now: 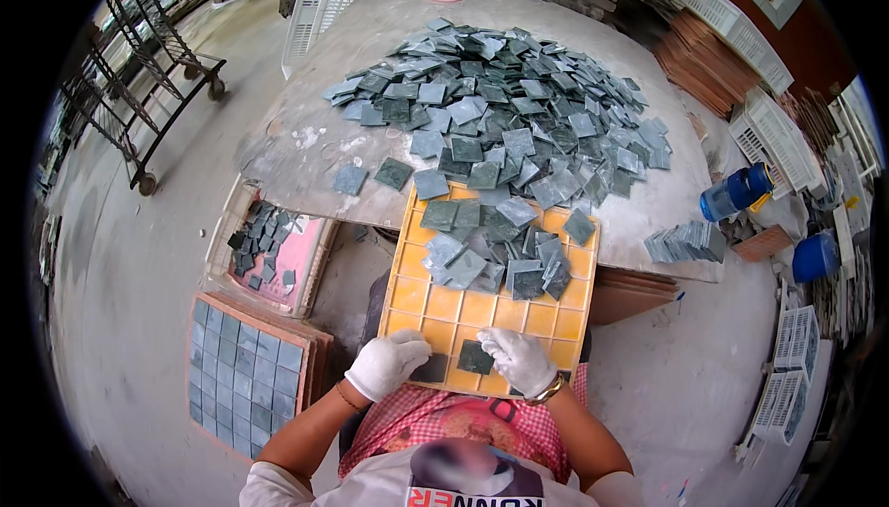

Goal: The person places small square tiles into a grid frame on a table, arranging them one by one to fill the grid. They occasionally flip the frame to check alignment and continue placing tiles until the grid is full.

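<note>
A yellow gridded tray lies across my lap and leans on the table edge. White-gloved, my left hand is closed at the tray's near left, its fingertips beside a dark square stone tile in a corner cell; what it pinches, if anything, is hidden. My right hand, gloved too, has its fingers closed at the upper right edge of another dark green tile, which sits slightly askew over the grid. Loose tiles are heaped on the tray's far half. Under my right wrist, another dark tile shows partly.
A large pile of stone tiles covers the table. At left are a pink-bottomed crate with tile pieces and stacked boards bearing gridded tiles. Stacked tiles and a blue bottle stand right; a wheeled rack stands far left.
</note>
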### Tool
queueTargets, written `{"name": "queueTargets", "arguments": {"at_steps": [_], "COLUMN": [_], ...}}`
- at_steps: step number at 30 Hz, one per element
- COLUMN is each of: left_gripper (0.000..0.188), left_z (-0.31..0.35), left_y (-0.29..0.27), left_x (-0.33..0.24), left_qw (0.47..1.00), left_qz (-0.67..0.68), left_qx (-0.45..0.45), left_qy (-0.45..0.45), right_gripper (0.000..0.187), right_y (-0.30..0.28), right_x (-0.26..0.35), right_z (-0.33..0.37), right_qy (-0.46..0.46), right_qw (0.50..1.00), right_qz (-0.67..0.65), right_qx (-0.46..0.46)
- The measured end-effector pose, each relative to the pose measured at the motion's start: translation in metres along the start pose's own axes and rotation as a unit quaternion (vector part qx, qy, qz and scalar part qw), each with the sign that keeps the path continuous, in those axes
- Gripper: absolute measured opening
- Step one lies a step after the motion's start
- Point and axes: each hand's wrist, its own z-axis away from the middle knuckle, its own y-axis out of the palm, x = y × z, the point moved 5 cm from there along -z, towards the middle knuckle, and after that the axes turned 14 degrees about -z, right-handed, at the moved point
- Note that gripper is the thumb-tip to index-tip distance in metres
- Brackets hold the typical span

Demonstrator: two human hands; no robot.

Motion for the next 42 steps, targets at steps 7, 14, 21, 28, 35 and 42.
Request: {"name": "queueTargets", "arguments": {"at_steps": [7, 14, 21, 28, 35, 42], "left_gripper": [0.046, 0.048, 0.045, 0.051, 0.055, 0.062], "left_z": [0.012, 0.012, 0.004, -0.082, -0.133, -0.077], "left_y": [-0.007, -0.007, -0.008, -0.027, -0.038, -0.041], "left_x": [-0.015, -0.022, -0.025, -0.021, 0.001, -0.036], "left_qw": [0.990, 0.983, 0.978, 0.957, 0.967, 0.971], "left_qz": [-0.136, -0.182, -0.199, -0.263, -0.242, -0.182], "left_qx": [0.030, 0.011, 0.048, -0.118, -0.020, -0.130], "left_qy": [-0.022, 0.011, 0.022, 0.034, 0.071, 0.087], "right_gripper": [0.032, 0.063, 0.057, 0.057, 0.046, 0.017], "right_y": [0.023, 0.045, 0.034, -0.057, -0.062, -0.046], "right_x": [0.019, 0.023, 0.021, 0.023, 0.009, 0.031], "right_z": [0.020, 0.042, 0.021, -0.034, -0.035, 0.009], "right_qy": [0.003, 0.016, 0.022, 0.000, -0.094, -0.097], "right_qw": [0.991, 0.971, 0.973, 0.925, 0.887, 0.944], "right_qz": [0.131, 0.235, 0.173, 0.354, 0.432, 0.298], "right_qx": [0.014, 0.043, 0.154, -0.138, -0.134, -0.100]}}
